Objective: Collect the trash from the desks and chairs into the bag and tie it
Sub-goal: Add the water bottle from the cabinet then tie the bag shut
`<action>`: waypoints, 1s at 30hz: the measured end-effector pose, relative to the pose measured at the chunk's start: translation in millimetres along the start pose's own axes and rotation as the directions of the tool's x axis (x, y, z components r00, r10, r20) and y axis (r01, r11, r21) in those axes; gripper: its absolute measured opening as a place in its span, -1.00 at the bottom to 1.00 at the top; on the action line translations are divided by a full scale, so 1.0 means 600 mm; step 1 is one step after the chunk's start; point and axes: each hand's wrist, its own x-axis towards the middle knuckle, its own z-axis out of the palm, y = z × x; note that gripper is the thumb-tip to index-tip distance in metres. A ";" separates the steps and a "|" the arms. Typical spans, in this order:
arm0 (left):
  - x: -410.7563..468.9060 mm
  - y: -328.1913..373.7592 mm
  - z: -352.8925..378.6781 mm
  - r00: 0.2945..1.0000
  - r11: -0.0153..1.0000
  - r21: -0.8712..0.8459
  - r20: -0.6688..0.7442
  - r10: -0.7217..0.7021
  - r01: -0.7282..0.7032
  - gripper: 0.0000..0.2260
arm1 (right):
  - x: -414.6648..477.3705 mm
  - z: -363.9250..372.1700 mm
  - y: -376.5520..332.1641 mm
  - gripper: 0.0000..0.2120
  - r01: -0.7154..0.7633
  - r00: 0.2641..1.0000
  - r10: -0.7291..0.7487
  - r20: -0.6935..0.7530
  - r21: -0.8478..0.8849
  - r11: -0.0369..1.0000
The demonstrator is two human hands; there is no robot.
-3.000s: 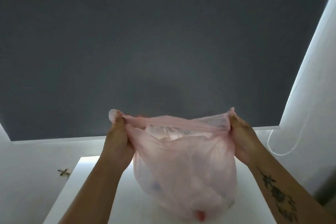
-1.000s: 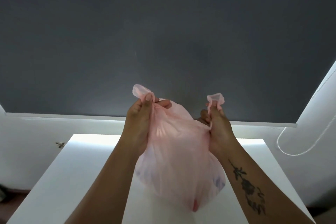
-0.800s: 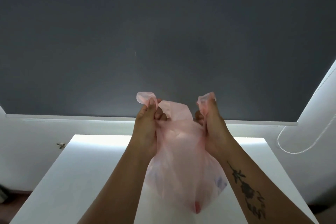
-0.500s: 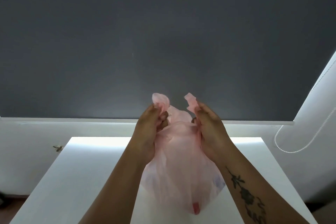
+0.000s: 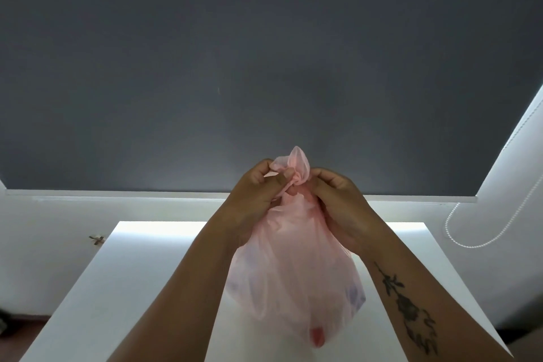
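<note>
A thin pink plastic bag [image 5: 293,267], bulging with trash, sits on the white desk [image 5: 123,288] in front of me. Its two top ends are crossed and bunched into a twisted knot [image 5: 298,173] at the neck. My left hand [image 5: 258,197] pinches the left side of that knot with thumb and fingers. From the right, my right hand [image 5: 338,203] grips the other side, its fingertips touching the knot. A small red item [image 5: 317,336] shows through the bag's bottom; the other contents are only blurred shapes.
A large dark grey roller blind [image 5: 264,67] fills the wall behind the desk. Its white bead cord [image 5: 470,241] hangs in a loop at the right. A small dark mark [image 5: 97,239] sits on the white wall at the left.
The bag's mouth was stretched wide between my hands; they have drawn together, gathering the two ends until these cross and bunch into a knot at the neck.
</note>
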 end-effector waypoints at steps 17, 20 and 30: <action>-0.002 -0.017 0.025 0.890 0.904 0.381 -0.320 0.325 -0.193 -0.77 | 0.006 0.027 0.018 -0.76 0.151 0.843 -0.351 -0.409 -0.445 0.883; -0.002 -0.019 0.018 0.841 0.782 0.569 -0.270 0.469 -0.254 -0.74 | 0.018 0.020 0.012 -0.91 0.076 0.893 -0.267 -0.362 -0.463 0.883; 0.008 -0.011 -0.004 0.869 0.790 0.542 -0.202 0.453 -0.286 -0.72 | -0.001 -0.002 -0.022 -0.77 0.005 0.973 0.138 0.188 -0.608 0.794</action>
